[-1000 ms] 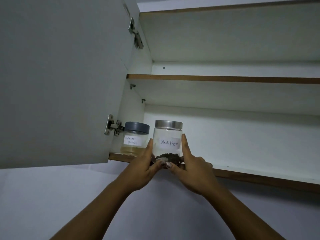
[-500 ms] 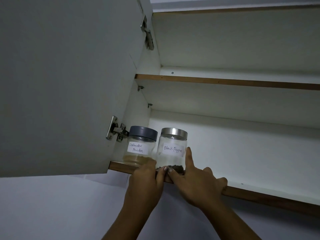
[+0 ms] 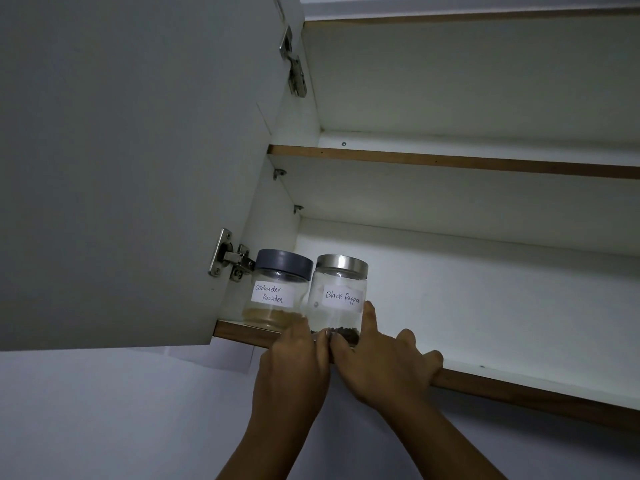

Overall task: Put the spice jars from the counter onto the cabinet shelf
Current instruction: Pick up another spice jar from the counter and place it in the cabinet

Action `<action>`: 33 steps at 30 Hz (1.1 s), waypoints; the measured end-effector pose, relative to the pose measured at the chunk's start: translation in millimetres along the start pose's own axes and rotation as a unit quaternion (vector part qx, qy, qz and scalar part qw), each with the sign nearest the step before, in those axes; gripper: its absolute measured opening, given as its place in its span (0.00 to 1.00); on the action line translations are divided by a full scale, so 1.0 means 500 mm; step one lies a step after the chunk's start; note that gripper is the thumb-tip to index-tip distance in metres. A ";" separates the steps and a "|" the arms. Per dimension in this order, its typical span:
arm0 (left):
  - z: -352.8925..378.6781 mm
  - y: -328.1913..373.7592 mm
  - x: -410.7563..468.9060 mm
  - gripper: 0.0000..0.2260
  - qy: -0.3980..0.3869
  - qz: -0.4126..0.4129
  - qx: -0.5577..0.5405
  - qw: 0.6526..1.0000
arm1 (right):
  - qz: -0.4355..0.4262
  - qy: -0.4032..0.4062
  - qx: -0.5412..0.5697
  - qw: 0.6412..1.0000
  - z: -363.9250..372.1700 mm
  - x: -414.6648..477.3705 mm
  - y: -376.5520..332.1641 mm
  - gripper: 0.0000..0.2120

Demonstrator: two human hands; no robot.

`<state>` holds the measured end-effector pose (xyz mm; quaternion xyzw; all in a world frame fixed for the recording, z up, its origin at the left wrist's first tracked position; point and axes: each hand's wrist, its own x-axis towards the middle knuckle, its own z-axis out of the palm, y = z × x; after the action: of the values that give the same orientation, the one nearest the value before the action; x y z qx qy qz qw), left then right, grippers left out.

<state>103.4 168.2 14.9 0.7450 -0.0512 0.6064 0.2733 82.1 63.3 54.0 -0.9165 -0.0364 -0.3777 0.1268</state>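
Your two forearms rise from the bottom of the frame toward the open wall cabinet. Your left hand (image 3: 294,368) is cupped at the front edge of the bottom shelf (image 3: 519,388), its fingers (image 3: 300,336) curled up against the lower left side of the black pepper jar (image 3: 337,299). Your right hand (image 3: 377,365) is spread wide: its thumb meets the left thumb at the jar's base, its forefinger lies up the jar's right side just under the label, and the other fingers hook over the shelf's wooden edge. Both hands touch the jar from the sides; neither is wrapped fully around it.

The black pepper jar stands upright on the bottom shelf near its front edge, steel lid on, dark peppercorns at the bottom, a handwritten label reading "Black Pepper". Just beside it on the left, touching or nearly so, stands the coriander powder jar (image 3: 277,292) with a grey lid and a layer of tan powder, close to the cabinet's left wall.

Left of both jars the cabinet door (image 3: 131,161) hangs open on its lower hinge (image 3: 230,258). Above, the upper shelf (image 3: 450,162) runs across the cabinet, with a second hinge (image 3: 294,62) near the top
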 end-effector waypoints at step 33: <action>-0.107 0.111 -0.223 0.33 -0.272 0.029 0.020 0.962 | -0.102 -0.034 -0.056 0.993 0.007 -0.258 0.155 0.43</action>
<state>5.1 118.2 -63.5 0.8852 -0.1330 0.3898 0.2164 5.3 -6.9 -54.5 -0.9258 -0.1129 -0.3590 0.0350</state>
